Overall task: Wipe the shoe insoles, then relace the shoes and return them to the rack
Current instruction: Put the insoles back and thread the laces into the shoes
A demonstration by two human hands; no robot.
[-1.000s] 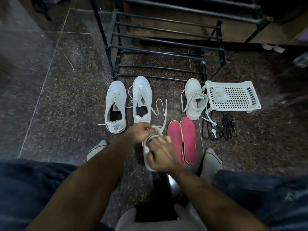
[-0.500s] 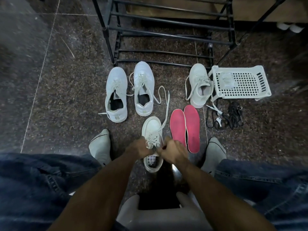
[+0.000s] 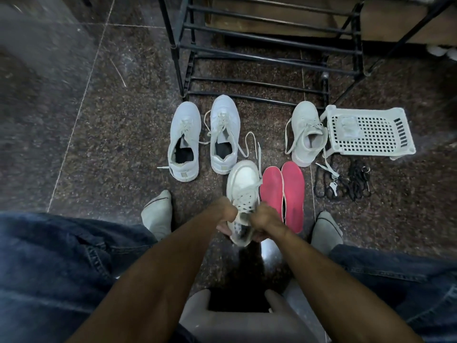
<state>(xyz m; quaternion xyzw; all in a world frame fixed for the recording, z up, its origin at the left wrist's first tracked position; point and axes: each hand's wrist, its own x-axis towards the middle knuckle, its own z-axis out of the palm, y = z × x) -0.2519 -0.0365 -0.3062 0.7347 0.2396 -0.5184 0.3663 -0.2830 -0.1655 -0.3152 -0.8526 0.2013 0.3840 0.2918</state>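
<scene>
Both hands grip one white shoe at its collar, the left hand on its left side and the right hand on its right, heel toward the person. Its right edge lies just beside the pink insoles. Three more shoes stand before the black rack; bare floor opens to the left.

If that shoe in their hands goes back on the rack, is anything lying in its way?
Yes. Both hands grip the held shoe. Between it and the rack stand two white shoes, their loose laces trailing on the floor. Lifted over them, it meets nothing else visible.
</scene>
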